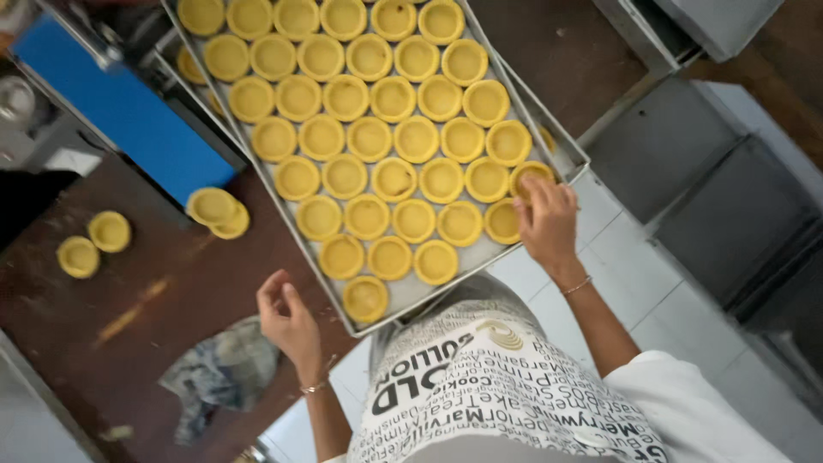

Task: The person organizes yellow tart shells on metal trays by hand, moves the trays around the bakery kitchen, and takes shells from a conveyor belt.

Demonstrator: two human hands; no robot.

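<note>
The head camera looks down on a large metal baking tray [410, 293] that fills the upper middle of the frame and is tilted diagonally, with its lower corner near the person's apron [480, 390]. The tray holds many round yellow pastry shells [393, 179] set in close rows. The right hand [545, 221], right of the centre, rests at the right edge of the tray; its fingers are bent and touch one shell [530, 177] lying at that edge, but I cannot tell if they really pinch it. The left hand [290, 321], in the lower middle left, is over the dark brown table [129, 300], just beside the lower left edge of the tray; it is loosely curled with thumb and fingers near each other, and it holds nothing that I can see. On the table at the left lie two single shells [94, 243], and nearer to the tray a small stack of shells [217, 210]. A crumpled grey cloth [219, 377] lies at the lower left. A blue box [124, 111] stands in the upper left.
</note>
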